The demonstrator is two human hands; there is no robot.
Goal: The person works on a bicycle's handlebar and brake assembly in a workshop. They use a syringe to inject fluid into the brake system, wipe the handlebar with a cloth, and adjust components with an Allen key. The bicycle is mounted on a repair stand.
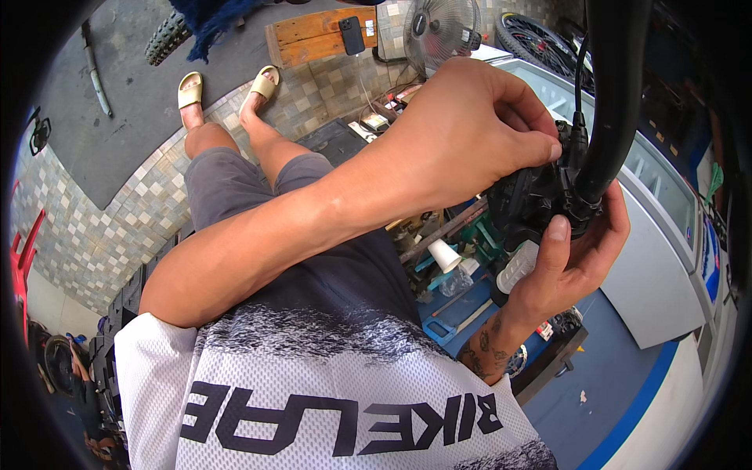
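Observation:
In front of me is a black mechanical component (517,205) on a thick black bar (619,94), with a thin cable (579,86) running up from it. My left hand (489,129) reaches across my body and pinches the upper part of the component with curled fingers and thumb, the fingertips partly hidden. My right hand (572,266) wraps round the component from below and the right, thumb pressed on its front. A translucent cylindrical item (515,268) sits just below it, beside my right thumb; whether they touch I cannot tell.
Beneath lie tools, a blue hacksaw (439,329) and a white cup (444,255). A glass-topped cabinet (654,290) is at right. A fan (439,35), wooden bench (305,43) with phone and bike wheel (525,39) are beyond. Another person (82,368) is at far lower left.

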